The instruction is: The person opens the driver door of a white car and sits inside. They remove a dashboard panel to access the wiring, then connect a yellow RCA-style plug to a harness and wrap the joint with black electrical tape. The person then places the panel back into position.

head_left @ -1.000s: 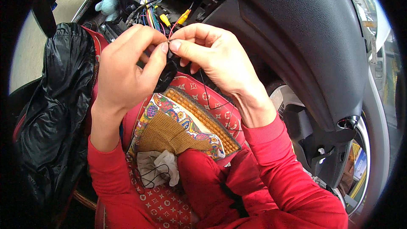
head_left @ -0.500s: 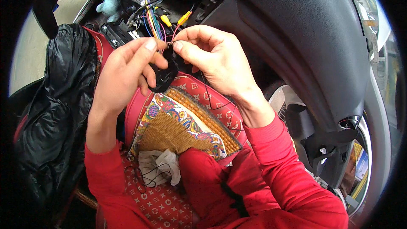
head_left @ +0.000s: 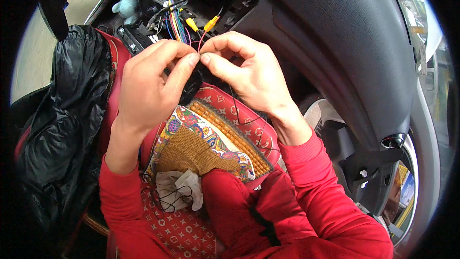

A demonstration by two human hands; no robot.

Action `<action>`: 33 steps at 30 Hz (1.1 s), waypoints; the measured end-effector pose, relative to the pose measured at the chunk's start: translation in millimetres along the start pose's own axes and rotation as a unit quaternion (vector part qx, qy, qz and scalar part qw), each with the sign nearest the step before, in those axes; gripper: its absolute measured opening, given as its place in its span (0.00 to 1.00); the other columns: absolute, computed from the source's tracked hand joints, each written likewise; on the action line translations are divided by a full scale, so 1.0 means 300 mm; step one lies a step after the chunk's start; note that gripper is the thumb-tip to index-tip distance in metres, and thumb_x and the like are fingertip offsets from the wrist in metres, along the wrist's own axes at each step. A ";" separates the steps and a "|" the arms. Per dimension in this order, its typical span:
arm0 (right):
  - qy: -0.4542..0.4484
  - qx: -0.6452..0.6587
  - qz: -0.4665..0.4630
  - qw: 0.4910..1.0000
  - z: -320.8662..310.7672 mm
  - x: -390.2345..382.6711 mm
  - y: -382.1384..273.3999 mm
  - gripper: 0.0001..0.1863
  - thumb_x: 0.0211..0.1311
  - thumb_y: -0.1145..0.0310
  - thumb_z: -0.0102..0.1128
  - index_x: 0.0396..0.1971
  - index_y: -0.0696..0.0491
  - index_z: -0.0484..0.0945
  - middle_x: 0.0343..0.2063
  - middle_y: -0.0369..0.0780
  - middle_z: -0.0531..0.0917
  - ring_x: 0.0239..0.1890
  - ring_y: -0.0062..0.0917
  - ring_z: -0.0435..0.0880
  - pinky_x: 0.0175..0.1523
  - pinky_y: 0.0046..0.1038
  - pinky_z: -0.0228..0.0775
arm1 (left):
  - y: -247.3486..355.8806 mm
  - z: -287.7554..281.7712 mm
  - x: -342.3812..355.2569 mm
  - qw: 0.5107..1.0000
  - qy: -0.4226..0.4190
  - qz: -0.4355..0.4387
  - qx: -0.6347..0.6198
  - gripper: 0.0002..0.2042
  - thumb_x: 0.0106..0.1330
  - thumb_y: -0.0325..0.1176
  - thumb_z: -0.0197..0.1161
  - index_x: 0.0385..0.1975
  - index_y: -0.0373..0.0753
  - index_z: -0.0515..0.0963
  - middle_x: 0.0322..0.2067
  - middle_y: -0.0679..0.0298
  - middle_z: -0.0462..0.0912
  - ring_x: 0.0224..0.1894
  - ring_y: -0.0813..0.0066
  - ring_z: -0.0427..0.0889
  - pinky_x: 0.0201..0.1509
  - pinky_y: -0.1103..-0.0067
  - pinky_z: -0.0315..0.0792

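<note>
Both my hands meet at the fingertips over the far end of a red seat (head_left: 218, 97). My left hand (head_left: 148, 84) pinches with thumb and index finger, and my right hand (head_left: 254, 67) does the same right beside it. A thin red wire (head_left: 200, 43) runs from a yellow plug (head_left: 211, 23) down to the pinched fingertips, which hide its end. Close by lie a second yellow plug (head_left: 191, 24) and a bundle of coloured wires (head_left: 174, 17). Below my right hand hangs a thin black wire (head_left: 235, 100).
A black jacket (head_left: 72, 96) drapes at the left. A blue plush charm (head_left: 126, 7) hangs near a black box-shaped unit (head_left: 134, 38). A dark door panel (head_left: 345, 33) curves along the right. A brown knitted cloth (head_left: 189, 151) and crumpled white tissue (head_left: 179, 189) lie near my legs.
My left hand has turned over and its fingers have closed to a pinch against the right fingertips. My right hand has shifted slightly. The view has moved a little.
</note>
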State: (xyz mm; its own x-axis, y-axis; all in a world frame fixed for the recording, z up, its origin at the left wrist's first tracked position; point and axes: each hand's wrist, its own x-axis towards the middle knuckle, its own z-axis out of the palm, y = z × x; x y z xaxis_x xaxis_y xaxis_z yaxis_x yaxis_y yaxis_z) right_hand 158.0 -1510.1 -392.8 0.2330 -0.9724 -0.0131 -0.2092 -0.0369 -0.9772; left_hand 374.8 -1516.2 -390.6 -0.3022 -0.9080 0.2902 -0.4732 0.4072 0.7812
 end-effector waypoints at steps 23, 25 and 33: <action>0.011 0.024 0.007 1.000 0.001 -0.015 0.013 0.10 0.74 0.70 0.72 0.49 0.59 0.88 0.38 0.31 0.89 0.39 0.11 0.82 0.46 0.19 0.77 | -0.026 0.054 -0.035 0.997 0.045 0.063 0.026 0.04 0.73 0.24 0.68 0.43 0.33 0.85 0.37 0.54 0.87 0.38 0.57 0.88 0.43 0.69 0.81; 0.015 0.000 0.034 0.999 0.004 -0.019 0.002 0.10 0.74 0.69 0.72 0.47 0.59 0.88 0.36 0.30 0.88 0.38 0.11 0.82 0.46 0.19 0.77 | -0.040 0.053 -0.048 0.997 0.029 0.066 0.039 0.06 0.76 0.30 0.66 0.41 0.33 0.84 0.34 0.56 0.86 0.34 0.62 0.86 0.40 0.72 0.79; 0.024 -0.120 -0.157 0.980 -0.009 -0.068 -0.030 0.08 0.70 0.73 0.71 0.44 0.60 0.86 0.36 0.42 0.86 0.35 0.27 0.87 0.41 0.26 0.77 | 0.073 0.056 0.007 0.965 -0.105 -0.192 -0.144 0.23 0.88 0.47 0.50 0.31 0.39 0.79 0.23 0.72 0.74 0.24 0.84 0.68 0.29 0.80 0.61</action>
State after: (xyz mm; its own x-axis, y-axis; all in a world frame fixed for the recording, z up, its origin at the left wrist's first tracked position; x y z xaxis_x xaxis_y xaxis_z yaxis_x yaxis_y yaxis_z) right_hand 152.7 -1490.7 -383.3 0.2777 -0.9138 0.2963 -0.3534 -0.3840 -0.8530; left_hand 349.9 -1507.6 -382.2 -0.3254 -0.9343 -0.1456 -0.3427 -0.0270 0.9391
